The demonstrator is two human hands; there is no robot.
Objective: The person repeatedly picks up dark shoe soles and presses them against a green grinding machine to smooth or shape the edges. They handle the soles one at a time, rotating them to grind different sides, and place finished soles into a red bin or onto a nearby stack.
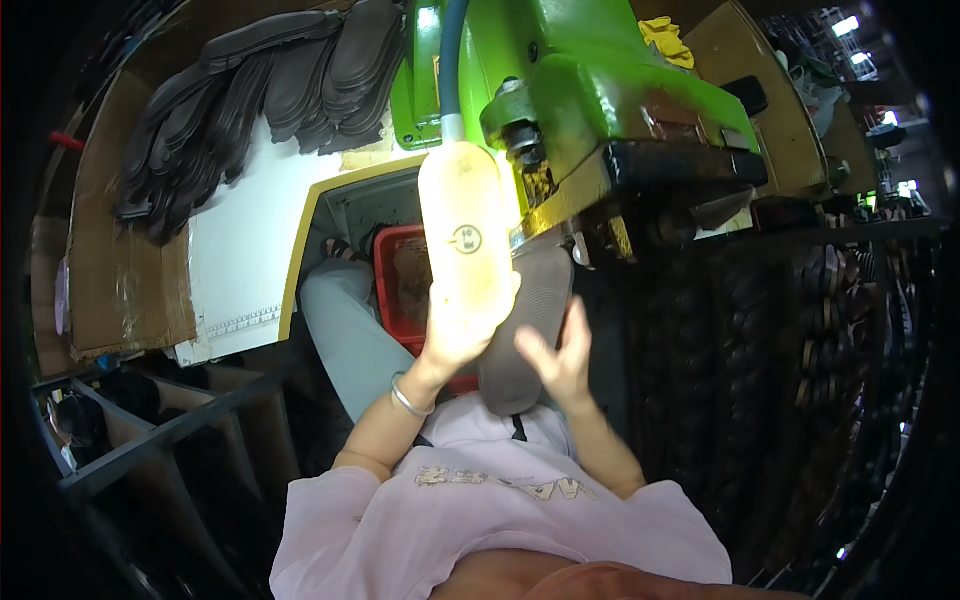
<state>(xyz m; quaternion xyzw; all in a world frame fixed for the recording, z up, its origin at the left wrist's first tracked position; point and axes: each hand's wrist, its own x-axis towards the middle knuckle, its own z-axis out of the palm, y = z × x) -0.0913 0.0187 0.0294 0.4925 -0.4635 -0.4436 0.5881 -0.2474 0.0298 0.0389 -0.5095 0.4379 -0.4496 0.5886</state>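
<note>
A long dark grey-brown shoe sole (530,310) slants from the machine's working end toward my lap, its far end beside the metal parts. My left hand (462,335) grips its left edge; glare and the lamp hide most of the fingers. On the sole's right side, my right hand (562,360) is open, thumb and fingers apart, slightly blurred. An oblong, brightly lit lamp head (465,205) on a blue flexible neck hangs above the left hand. The green machine (630,90) reaches over the sole's far end; whether the sole touches its metal parts, I cannot tell.
Stacked dark soles (300,80) lie on the white table (235,270) at far left, beside a cardboard box wall (130,260). A red bin (400,325) stands below the table. A yellow glove (667,42) lies behind the machine. Metal racks (150,440) stand at lower left.
</note>
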